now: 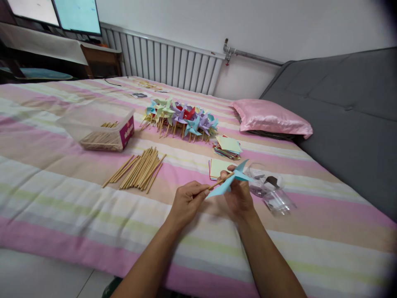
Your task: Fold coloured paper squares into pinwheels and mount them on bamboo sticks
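Observation:
A light blue paper pinwheel on a thin wooden stick is held between my two hands above the bed. My left hand pinches the lower end of the stick between thumb and fingers. Around the pinwheel's head and the stick's upper end close the fingers of my right hand; the paper hides part of that grip. Just beyond lies a small stack of pale green paper squares. To the left, a loose pile of wooden sticks rests on the striped bedspread.
Finished pinwheels lie heaped farther back. A clear plastic box holds more sticks. Another stack of coloured paper lies beyond my right hand, with clear plastic containers to its right. A pink pillow rests near the grey headboard.

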The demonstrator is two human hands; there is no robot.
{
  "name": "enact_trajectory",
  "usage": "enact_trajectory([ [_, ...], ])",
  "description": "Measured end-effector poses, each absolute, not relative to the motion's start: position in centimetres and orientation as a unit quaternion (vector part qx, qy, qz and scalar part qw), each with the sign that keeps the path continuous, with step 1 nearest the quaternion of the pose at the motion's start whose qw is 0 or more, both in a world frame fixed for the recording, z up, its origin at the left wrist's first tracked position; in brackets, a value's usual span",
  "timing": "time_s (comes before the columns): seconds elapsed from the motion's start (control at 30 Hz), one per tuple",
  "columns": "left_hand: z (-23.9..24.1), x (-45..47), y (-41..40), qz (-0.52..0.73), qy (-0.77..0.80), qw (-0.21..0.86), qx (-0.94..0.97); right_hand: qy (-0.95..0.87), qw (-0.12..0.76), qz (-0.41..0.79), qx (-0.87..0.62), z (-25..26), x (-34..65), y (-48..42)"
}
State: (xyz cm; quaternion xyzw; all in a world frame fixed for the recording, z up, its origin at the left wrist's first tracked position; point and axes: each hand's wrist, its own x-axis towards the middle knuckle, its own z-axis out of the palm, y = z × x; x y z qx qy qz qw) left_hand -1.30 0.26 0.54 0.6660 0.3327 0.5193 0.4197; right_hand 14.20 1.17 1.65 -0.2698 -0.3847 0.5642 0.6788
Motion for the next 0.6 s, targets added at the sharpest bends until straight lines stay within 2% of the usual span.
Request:
enact_trajectory([
  [0.6,0.28,-1.33,0.29,0.495,0.365,0.465,0.637,-0.376,0.707,0.527,-0.284,0.8,14.08,2.01],
])
